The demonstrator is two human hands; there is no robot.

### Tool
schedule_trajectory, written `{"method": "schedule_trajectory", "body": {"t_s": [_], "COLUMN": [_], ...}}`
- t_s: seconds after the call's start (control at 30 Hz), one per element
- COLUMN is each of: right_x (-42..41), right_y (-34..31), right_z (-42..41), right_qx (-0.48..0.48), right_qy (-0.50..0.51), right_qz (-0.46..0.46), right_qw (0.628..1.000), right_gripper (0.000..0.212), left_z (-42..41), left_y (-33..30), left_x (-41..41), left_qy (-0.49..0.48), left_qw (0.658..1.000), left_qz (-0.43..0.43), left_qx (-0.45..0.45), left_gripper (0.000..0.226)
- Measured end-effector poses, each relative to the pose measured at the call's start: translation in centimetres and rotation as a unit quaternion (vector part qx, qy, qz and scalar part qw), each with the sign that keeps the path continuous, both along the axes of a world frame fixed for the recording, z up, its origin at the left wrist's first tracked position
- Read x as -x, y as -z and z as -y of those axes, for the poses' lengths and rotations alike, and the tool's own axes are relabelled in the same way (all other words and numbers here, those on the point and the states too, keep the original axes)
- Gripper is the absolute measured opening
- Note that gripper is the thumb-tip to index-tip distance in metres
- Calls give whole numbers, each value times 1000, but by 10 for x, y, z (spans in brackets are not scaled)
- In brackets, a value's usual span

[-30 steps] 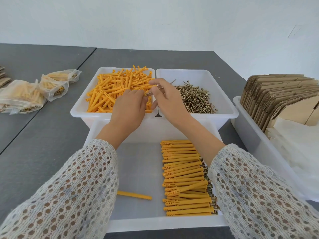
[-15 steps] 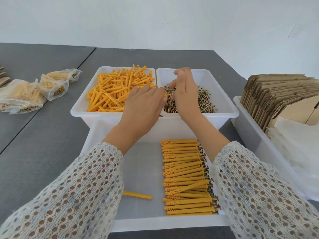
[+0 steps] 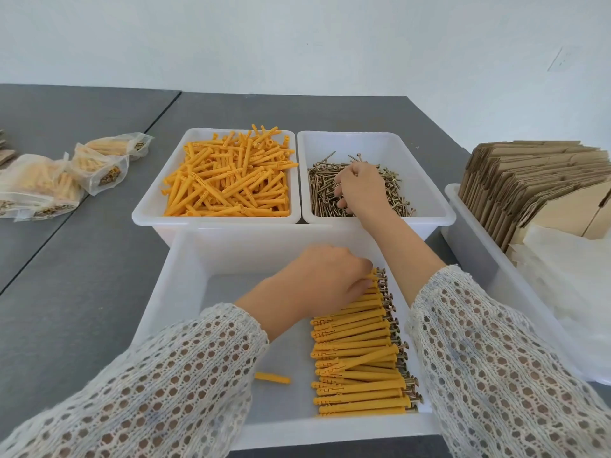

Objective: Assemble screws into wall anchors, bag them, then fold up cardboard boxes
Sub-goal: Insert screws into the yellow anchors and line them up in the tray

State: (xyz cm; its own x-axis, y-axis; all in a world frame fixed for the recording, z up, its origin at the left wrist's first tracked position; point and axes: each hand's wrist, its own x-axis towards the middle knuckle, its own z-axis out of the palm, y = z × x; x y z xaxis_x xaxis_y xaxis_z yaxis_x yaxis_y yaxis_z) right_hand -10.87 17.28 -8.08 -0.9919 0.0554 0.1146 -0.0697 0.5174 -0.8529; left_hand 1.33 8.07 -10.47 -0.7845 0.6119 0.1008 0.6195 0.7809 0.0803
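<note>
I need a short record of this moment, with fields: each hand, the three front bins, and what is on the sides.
left hand: on the far end of the assembled row, fingers curled
right hand: reaching into the screws, grasp unclear
near bin: assembled anchors in a row, one loose anchor
far left bin: empty anchors
far right bin: screws
left side: filled bags
right side: flat cardboard boxes

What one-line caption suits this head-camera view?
Left hand lays an assembled anchor on the row in the near bin; right hand reaches into the screws.
</note>
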Motion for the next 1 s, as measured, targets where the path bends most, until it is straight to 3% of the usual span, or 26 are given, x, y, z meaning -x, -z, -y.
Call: {"method": "schedule_trajectory", "body": {"t_s": [0.2, 0.5, 0.63, 0.77, 0.9, 1.0], "right_x": [0, -3, -1, 2, 6, 6], "right_y": [3, 6, 9, 9, 8, 4], "right_z": [0, 1, 3, 5, 6, 7], "right_qx": [-19, -102, -197, -310, -337, -366], "right_qy": [-21, -31, -66, -110, -116, -139], "right_qz": [23, -25, 11, 72, 121, 154], "right_qw": [999, 994, 978, 941, 926, 907], "right_gripper": [30, 20, 25, 29, 25, 15], "left_z": [-6, -1, 1, 10, 18, 25], "left_y": [3, 10, 8, -1, -10, -16], "left_x": [-2, 1, 4, 10, 8, 12], "left_qy": [3, 11, 8, -23, -6, -28], "left_qw": [997, 999, 999, 994, 972, 951], "left_qz": [72, 16, 1, -44, -136, -226], "left_qx": [-32, -36, -52, -96, -191, -210], "left_gripper": [15, 16, 18, 20, 21, 21]}}
